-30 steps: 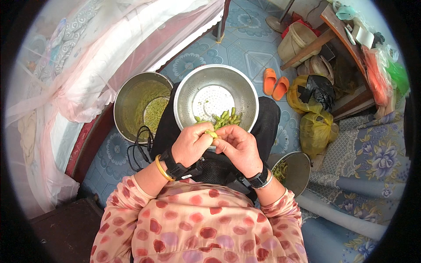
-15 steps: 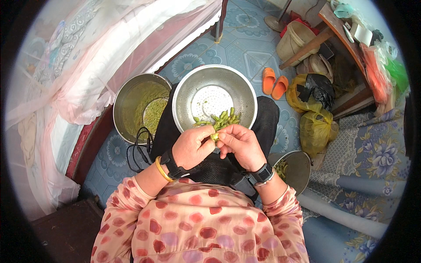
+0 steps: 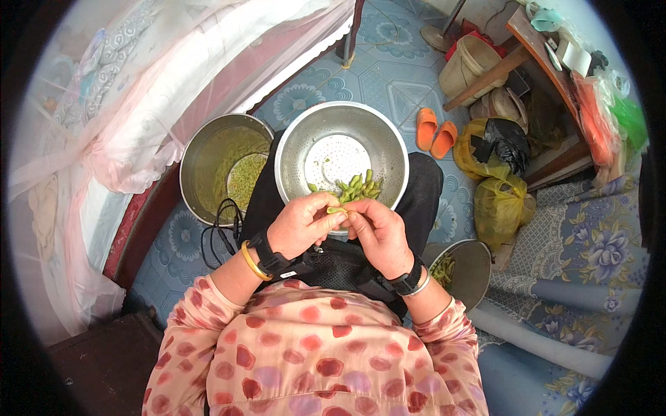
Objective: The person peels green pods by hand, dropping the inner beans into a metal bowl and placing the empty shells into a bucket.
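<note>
A metal colander (image 3: 390, 156) sits on my lap, with a small heap of green bean pods (image 3: 361, 187) at its near side. Just over its near rim, my left hand (image 3: 297, 227) and my right hand (image 3: 383, 236) meet, both closed. Thumbs and fingertips of the two pinch one pale green bean pod (image 3: 337, 210) between them. To the left stands a deep metal pot (image 3: 200, 173) with shelled green beans (image 3: 246, 177) at its bottom. On the right, a metal bucket (image 3: 476, 270) contains pods or husks (image 3: 442, 270); I cannot tell which.
A black cable (image 3: 222, 236) loops beside the pot, along the bed's edge. Orange slippers (image 3: 435, 132) lie on the blue patterned floor. Farther right are yellow plastic bags (image 3: 503, 211), a pale bucket (image 3: 470, 67) and a wooden table (image 3: 548, 62). Flowered cloth (image 3: 596, 256) hangs near my right.
My fingers have shifted on the pod, which now lies more sideways between both hands. My right hand has turned slightly. The colander and the pots stay in place.
</note>
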{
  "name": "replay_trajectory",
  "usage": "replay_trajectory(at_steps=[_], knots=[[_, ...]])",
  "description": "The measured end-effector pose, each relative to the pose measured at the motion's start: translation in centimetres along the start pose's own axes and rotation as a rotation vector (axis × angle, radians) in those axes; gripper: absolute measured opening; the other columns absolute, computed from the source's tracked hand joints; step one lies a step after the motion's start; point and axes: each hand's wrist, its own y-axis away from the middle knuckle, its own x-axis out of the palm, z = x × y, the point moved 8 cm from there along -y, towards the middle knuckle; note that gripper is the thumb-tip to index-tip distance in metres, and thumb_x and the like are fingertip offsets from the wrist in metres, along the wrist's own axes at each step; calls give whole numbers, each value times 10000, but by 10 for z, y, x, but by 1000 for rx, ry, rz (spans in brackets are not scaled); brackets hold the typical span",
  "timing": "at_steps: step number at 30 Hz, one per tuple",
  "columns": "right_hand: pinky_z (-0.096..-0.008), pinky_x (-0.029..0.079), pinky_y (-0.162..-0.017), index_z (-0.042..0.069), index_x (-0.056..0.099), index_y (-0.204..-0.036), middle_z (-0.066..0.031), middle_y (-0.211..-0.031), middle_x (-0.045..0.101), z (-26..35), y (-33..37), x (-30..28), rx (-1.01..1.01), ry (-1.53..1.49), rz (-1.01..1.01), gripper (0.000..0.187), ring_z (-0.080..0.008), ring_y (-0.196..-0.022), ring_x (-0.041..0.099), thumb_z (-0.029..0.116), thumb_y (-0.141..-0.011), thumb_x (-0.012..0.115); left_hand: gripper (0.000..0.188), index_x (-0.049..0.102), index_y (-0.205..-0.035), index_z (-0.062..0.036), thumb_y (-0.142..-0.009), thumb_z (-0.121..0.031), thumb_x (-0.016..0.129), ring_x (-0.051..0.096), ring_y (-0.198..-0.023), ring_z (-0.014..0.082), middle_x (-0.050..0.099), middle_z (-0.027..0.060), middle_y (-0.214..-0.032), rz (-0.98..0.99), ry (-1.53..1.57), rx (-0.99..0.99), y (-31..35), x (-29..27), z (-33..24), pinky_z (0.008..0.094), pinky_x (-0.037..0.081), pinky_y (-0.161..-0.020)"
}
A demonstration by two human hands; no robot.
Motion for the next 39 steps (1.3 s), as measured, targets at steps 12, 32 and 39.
replay_trajectory(at_steps=[12, 32, 39], knots=[[-365, 475, -632, 16, 569, -919, -148, -768, 571, 25, 5, 14, -312, 360, 45, 162, -326, -712, 583, 0, -760, 594, 169, 515, -853, -11, -747, -134, 563, 562, -695, 378, 562, 202, -724, -31, -697, 177, 3, 0, -19, 430, 444, -600], [-304, 472, -605, 1, 578, -878, -135, -770, 581, 31, 3, -29, -219, 370, -180, 137, -270, -672, 591, -48, -751, 595, 138, 580, -862, -18, -800, -52, 462, 540, -575, 147, 556, 38, -670, -79, -212, 59, 0, -27, -9, 281, 430, -537], [-237, 449, -613, 5, 589, -892, -60, -768, 571, -5, 31, -101, -78, 314, -440, 124, -128, -652, 545, -55, -803, 527, 220, 590, -1001, 35, -872, -85, 457, 531, -676, 93, 573, 46, -854, -376, 381, 50, 6, -120, 23, 223, 470, -600]])
